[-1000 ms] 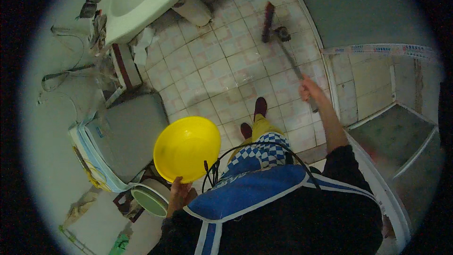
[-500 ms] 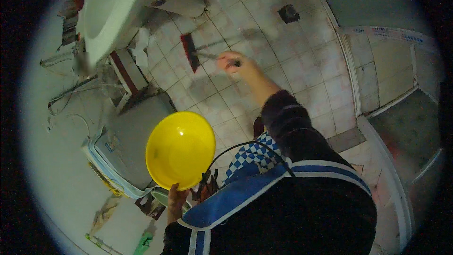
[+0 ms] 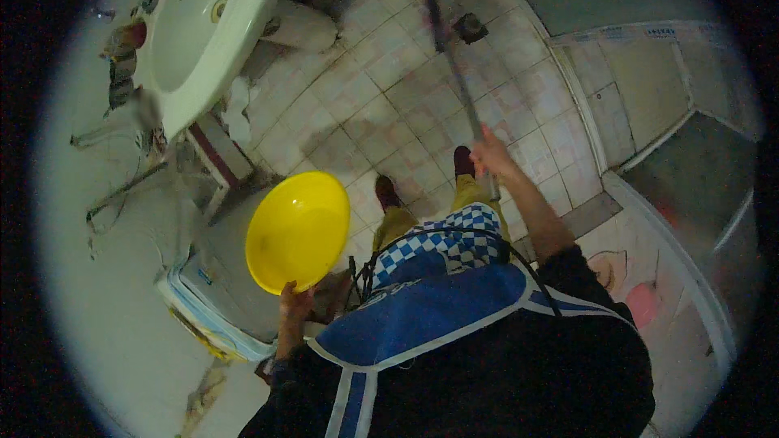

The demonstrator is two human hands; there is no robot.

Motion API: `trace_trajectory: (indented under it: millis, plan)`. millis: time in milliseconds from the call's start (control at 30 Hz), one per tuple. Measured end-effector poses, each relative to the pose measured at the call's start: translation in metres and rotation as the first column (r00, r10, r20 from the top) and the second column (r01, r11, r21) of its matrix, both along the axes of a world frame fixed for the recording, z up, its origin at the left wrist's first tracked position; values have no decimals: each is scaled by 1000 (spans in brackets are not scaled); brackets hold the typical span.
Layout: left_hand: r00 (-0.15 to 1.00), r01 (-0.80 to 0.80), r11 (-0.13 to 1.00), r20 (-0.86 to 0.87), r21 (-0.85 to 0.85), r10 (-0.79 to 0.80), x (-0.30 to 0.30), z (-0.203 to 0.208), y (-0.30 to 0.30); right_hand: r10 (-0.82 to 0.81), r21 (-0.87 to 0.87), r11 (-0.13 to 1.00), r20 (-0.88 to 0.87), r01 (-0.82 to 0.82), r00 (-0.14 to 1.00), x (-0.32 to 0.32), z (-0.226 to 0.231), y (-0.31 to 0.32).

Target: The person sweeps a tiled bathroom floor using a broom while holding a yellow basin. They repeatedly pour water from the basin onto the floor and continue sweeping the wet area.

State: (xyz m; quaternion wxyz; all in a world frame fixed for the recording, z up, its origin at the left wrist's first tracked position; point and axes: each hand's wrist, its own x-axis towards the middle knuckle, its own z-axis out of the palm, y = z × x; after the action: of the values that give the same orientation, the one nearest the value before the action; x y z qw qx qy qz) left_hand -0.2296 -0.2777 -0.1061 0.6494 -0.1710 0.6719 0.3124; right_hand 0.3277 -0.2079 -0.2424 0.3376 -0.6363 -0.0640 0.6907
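Observation:
My left hand [image 3: 295, 303] grips the near rim of a yellow plastic basin [image 3: 299, 231], thumb over the edge. The basin is tilted and nothing shows inside it. Out to the right, my right hand [image 3: 492, 156] is closed round the grey handle of a long floor brush [image 3: 465, 89]. Its narrow dark red head lies far from me on the tiles, just left of a square floor drain [image 3: 470, 27]. Motion slightly blurs the brush head.
A white washbasin [image 3: 191, 40] on a pedestal stands at the far left. Below it is a grey lidded machine [image 3: 231, 239] by the wall. A raised sill [image 3: 669, 251] runs on the right, and a pink round thing [image 3: 642, 305] lies near it. My feet stand on pale floor tiles [image 3: 357, 126].
The brush head has swung from the left floor to beside the drain. My right hand has come nearer and to the right. The basin stays in my left hand, slightly shifted.

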Motion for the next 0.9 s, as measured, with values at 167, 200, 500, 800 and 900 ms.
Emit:
trace_trajectory:
  millis: [167,200,500,800,900]
  plan:
    - [932,330,905,62,269,-358,-38,-6,55,-98,51,991,-357,124,929,-105,12,0]
    - [926,336,904,81,263,-368,-55,-14,56,-80,7,996,-449,93,890,-119,8,1]
    - [931,289,957,228,21,-286,-206,-19,92,220,24,976,-105,-219,970,-50,13,-27]
    - [889,441,897,120,32,-441,-149,19,110,-230,-76,972,-139,221,963,-85,38,53]
    - [891,441,897,108,15,-440,-110,53,113,-260,-29,960,-473,280,842,-126,15,83]
